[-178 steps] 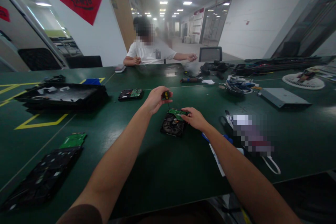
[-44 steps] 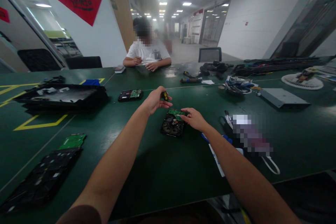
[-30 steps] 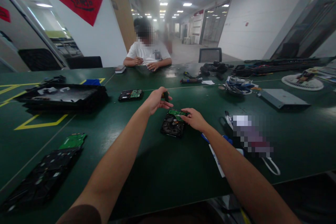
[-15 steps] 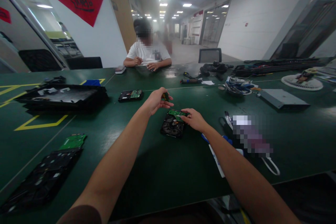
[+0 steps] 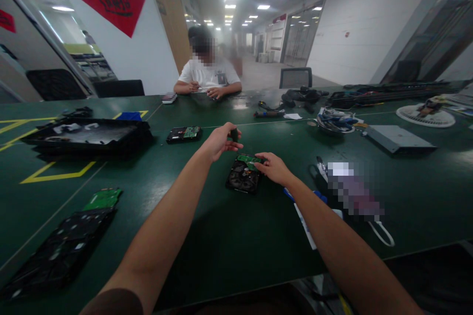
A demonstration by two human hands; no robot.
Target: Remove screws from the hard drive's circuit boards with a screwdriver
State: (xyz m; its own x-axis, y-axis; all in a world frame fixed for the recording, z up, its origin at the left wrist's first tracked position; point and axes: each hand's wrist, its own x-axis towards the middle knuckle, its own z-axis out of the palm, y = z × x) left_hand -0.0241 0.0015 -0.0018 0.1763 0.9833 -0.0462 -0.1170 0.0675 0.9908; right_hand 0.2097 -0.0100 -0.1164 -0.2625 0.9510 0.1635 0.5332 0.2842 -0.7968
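Note:
A hard disk drive (image 5: 242,177) lies on the green table, its green circuit board facing up at the far end. My right hand (image 5: 275,168) has its thumb and fingers on the right edge of the drive by the board, gripping it there. Just above the drive's far end, my left hand (image 5: 223,141) is curled around a small dark green, handle-like object (image 5: 234,135). Its lower end cannot be made out, nor whether it touches the drive.
Another drive (image 5: 184,134) sits left of my left hand, with stacked black trays (image 5: 88,138) beyond. Several drives (image 5: 62,241) lie front left beside a green board (image 5: 104,198). A blue-handled tool (image 5: 320,197) is under my right forearm. A person (image 5: 207,76) sits opposite.
My left hand has turned slightly, and the object in it shows dark green where yellow-green showed before. My right hand and the hard disk drive have stayed in place.

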